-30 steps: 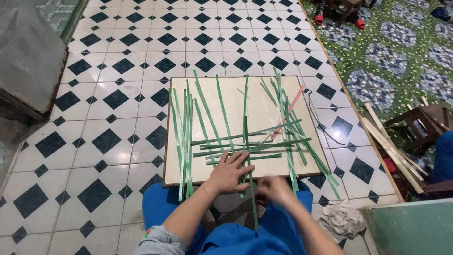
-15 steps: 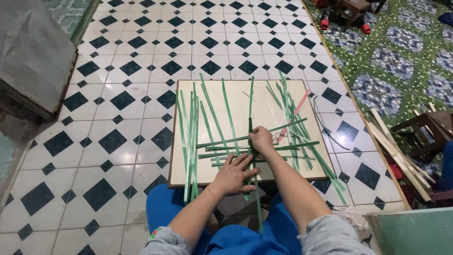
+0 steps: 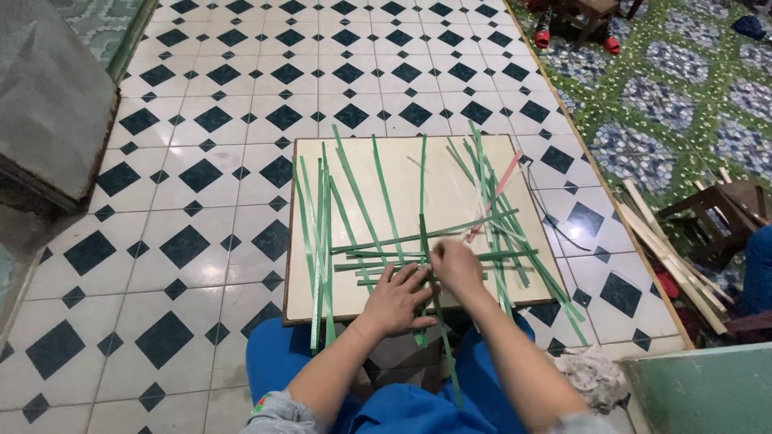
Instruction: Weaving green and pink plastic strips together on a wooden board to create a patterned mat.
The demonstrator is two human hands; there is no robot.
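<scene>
A pale square board lies on the tiled floor in front of my knees, strewn with long green strips and one pink strip. Some strips cross each other near the board's front edge. My left hand lies flat, fingers spread, pressing down on those crossed strips. My right hand is just beside it, fingers pinched on a green strip at the crossing. A bundle of green strips lies along the board's left side.
The floor has white tiles with dark diamonds. A grey slab sits at the left. A green patterned floor, a small wooden stool and wooden slats are at the right. A crumpled cloth lies near my right knee.
My right hand rose from my lap onto the board and now works at the strip crossing next to my left hand, which stayed pressed on the strips. The view shifted slightly.
</scene>
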